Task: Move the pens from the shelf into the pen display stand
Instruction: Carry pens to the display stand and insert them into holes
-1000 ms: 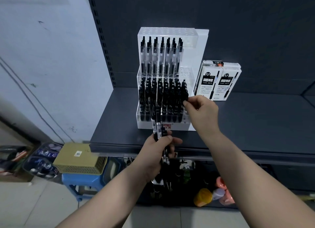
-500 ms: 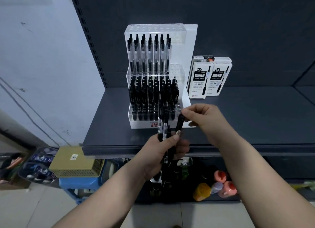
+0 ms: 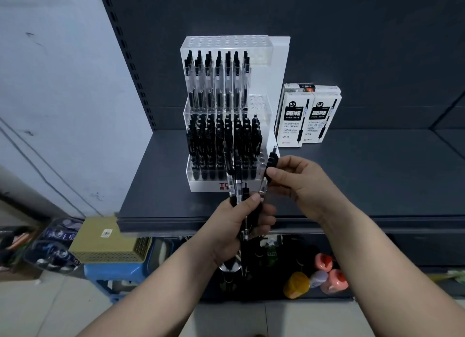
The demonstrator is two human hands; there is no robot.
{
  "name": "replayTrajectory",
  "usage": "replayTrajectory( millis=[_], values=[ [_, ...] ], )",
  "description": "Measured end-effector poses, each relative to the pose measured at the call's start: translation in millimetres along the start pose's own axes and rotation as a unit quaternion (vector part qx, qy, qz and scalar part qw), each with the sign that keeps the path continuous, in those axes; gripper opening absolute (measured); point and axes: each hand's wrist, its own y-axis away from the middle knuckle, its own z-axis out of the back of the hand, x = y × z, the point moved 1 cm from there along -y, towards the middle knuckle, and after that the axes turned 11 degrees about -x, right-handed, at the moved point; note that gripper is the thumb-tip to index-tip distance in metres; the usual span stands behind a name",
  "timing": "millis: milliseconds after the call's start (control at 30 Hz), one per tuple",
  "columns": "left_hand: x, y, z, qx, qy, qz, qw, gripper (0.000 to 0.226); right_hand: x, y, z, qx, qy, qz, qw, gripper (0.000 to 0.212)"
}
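As left hand [image 3: 240,219] grips pens [image 3: 238,185] — right [image 3: 303,182] pinches pen [image 3: 272,160].

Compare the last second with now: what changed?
The right hand came back from the lower tier of the pen display stand to the bundle of pens and now pinches one pen, lifting it out. Unchanged: the left hand grips the bundle; stand and pen boxes stay put.

The two white pen boxes [image 3: 297,120] just right of the pen display stand [image 3: 203,185] are showing "0.5"; the stand's base is showing red "TO".
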Motion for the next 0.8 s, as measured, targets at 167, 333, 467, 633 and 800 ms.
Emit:
replayTrajectory(
  millis=[167,333,467,633,800],
  values=[
    [-3,-3,6,-0.046,0.016,-0.009,0.999,0.021,37,-28,6,-0.110,-0.003,0.150,0.982,0.019],
    [-3,-1,11,-0.047,0.002,-0.022,0.999,0.025,46,-58,-7,-0.174,0.054,0.270,0.945,0.017],
    [-4,1,14,-0.040,-0.008,-0.030,0.999,0.022,32,-77,-15,-0.203,0.135,0.299,0.923,0.017],
    [-3,2,19,-0.035,-0.035,-0.032,0.998,0.021,1,-88,-19,-0.200,0.271,0.348,0.875,0.007],
    [0,2,18,-0.009,-0.071,-0.034,0.997,0.023,1,-89,-23,-0.214,0.312,0.343,0.860,0.010]
  ],
)
